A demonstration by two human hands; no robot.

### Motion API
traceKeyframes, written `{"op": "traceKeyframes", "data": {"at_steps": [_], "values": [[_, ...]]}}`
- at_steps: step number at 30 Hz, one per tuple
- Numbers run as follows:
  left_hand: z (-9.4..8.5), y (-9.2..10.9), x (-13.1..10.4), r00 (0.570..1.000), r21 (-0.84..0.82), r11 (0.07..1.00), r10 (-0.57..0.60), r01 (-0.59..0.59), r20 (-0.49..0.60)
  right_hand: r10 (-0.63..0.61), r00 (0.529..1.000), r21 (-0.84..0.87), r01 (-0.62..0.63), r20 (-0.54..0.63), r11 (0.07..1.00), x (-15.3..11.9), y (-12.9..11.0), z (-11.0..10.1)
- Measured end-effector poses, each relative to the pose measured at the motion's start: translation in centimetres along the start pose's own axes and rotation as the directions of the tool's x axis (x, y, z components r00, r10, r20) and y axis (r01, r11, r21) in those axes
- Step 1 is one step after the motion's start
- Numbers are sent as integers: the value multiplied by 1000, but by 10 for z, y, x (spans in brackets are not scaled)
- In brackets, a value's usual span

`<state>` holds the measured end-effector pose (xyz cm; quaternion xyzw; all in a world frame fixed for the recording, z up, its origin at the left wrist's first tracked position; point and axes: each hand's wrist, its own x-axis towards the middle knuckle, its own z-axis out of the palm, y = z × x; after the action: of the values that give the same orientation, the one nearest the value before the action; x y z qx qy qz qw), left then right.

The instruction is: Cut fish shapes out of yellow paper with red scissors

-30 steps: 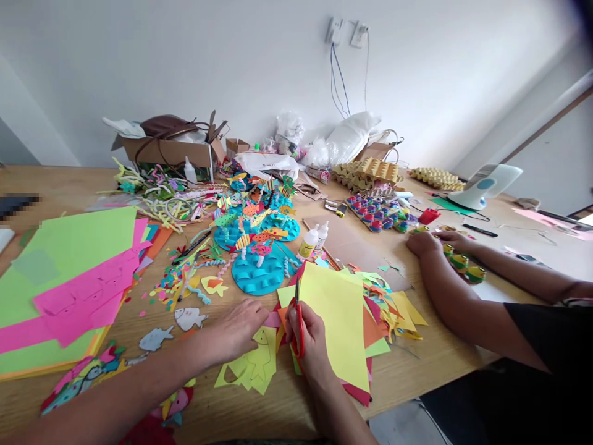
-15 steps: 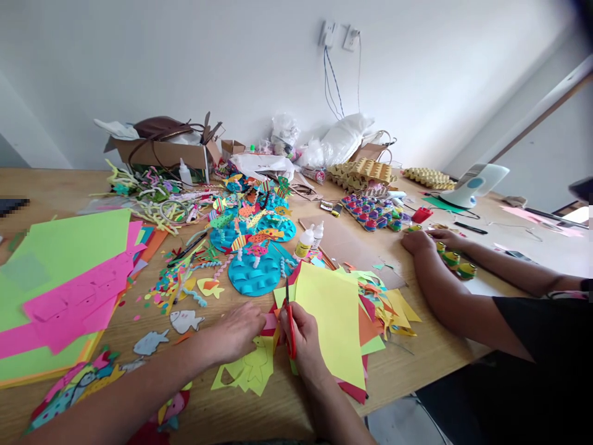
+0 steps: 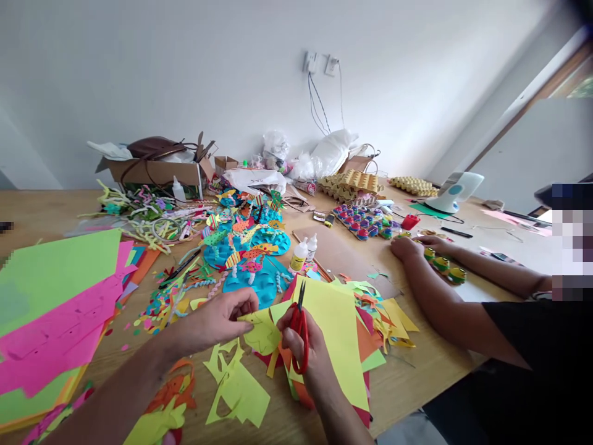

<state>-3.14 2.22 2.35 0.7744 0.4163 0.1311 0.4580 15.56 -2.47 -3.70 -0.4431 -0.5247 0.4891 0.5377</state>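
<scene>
A wooden table [image 3: 407, 378] spread with craft paper carried the work, while a co-worker's forearms [image 3: 435, 293] rested on it to the right. A large yellow sheet [image 3: 331, 346] lay beside the scissors, over red and orange paper; light and limp, it looked likely to slide on the layers below unless pressed flat near its middle.

The person's left hand [image 3: 210, 321] held a yellow paper piece between thumb and fingers at its left side, while the right hand [image 3: 315, 349] closed around red-handled scissors [image 3: 306, 337], blades pointing up and away. Whether the blades were fully together could not be told. Rigid and heavier than anything cut from paper, the scissors called for a hold at the handle loops, clear of the sharp tips.

A yellow offcut [image 3: 245, 392] with curved holes lay on the table below the hands, its narrow strips likely to tear or snag if lifted by them; its broad solid part appeared the safer hold.

The yellow paper piece [image 3: 260, 334], marked with drawn lines, was between the two hands, above the offcut. Nearly weightless and not slippery, it seemed apt to bend or crease, and was best pinched lightly by its margin, away from the drawn outline.
</scene>
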Motion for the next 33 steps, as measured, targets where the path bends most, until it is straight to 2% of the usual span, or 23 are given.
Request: {"op": "traceKeyframes", "data": {"at_steps": [3,6,9,11,13,15,16,18,20,22,23,27,31,33], "values": [[-2,7,2,997,-140,989,26,-36,-69,24,996,68,-30,82,997,3,-20,2],[-2,10,5,985,-292,953,34,-83,-168,80,996,27,-80,33,996,8,-31,7],[-2,10,9,954,-382,916,-3,-117,-299,66,998,11,-66,-2,998,13,-34,12],[-2,11,11,905,-432,884,-27,-177,-425,61,998,26,-60,-13,998,16,-36,14],[-3,13,11,835,-472,840,-41,-268,-549,51,998,59,-49,-38,997,17,-37,16],[-4,16,9,778,-523,778,-71,-349,-624,25,997,87,-18,-78,996,19,-38,17],[-4,17,8,776,-562,742,-91,-365,-624,6,995,98,3,-99,995,20,-39,18],[-5,18,4,836,-643,691,-103,-329,-538,-22,992,118,37,-121,992,22,-40,20],[-6,17,1,918,-659,713,-52,-241,-392,-25,994,132,40,-109,990,24,-42,23],[-5,16,-1,949,-595,783,-21,-180,-314,-2,997,109,10,-75,994,26,-43,26],[-5,16,-1,945,-552,818,-33,-162,-326,8,998,81,-3,-55,997,27,-44,27],[-6,16,-1,879,-438,893,-119,-109,-462,-17,1000,-44,16,-17,999,30,-52,29],[-8,18,-3,863,-356,926,-75,-126,-499,-58,998,-67,57,-5,996,34,-61,29],[-9,19,-5,869,-363,917,-40,-164,-493,-74,997,-55,73,-10,996,36,-64,30]]}}
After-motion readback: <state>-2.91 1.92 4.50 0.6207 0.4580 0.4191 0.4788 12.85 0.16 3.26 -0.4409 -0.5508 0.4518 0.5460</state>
